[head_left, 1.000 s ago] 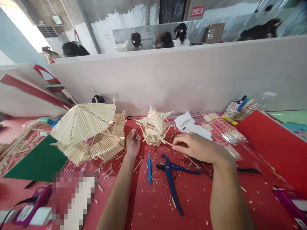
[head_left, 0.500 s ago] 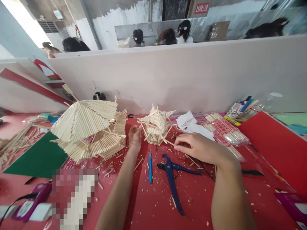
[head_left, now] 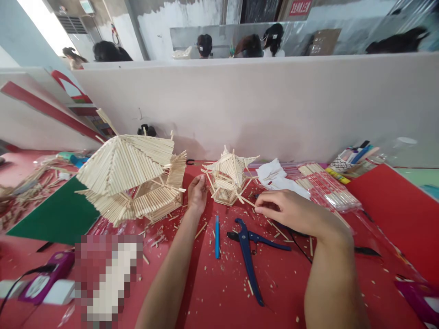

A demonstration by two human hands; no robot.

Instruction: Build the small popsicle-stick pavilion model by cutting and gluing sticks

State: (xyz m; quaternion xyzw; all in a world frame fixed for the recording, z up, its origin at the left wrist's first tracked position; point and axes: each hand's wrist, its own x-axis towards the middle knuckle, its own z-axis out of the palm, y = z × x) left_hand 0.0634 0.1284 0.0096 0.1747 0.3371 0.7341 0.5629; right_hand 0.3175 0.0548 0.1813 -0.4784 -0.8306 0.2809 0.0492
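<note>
A small pavilion model [head_left: 229,176] built of thin wooden sticks stands upright on the red table between my hands. At its left side my left hand [head_left: 198,194] has its fingers curled together at a stick jutting from the model; the exact contact is partly hidden. My right hand [head_left: 286,208], on the other side, pinches a thin wooden stick [head_left: 247,202] whose far end meets the model's lower right eave. In front lie a blue pen [head_left: 217,237] and a dark blue cutter [head_left: 247,256] with its handles spread.
A larger stick pavilion [head_left: 137,173] stands left beside a green board [head_left: 51,219]. Bundled sticks [head_left: 325,185], white tissue [head_left: 274,176], a pen cup [head_left: 343,161] and a red board [head_left: 394,205] are at right. A pale partition [head_left: 240,105] closes off the back; stick scraps litter the table.
The view has shifted slightly, so most things appear a little further right. Both hands keep nearly the same places at the small pavilion, the right with the stick in its pinch.
</note>
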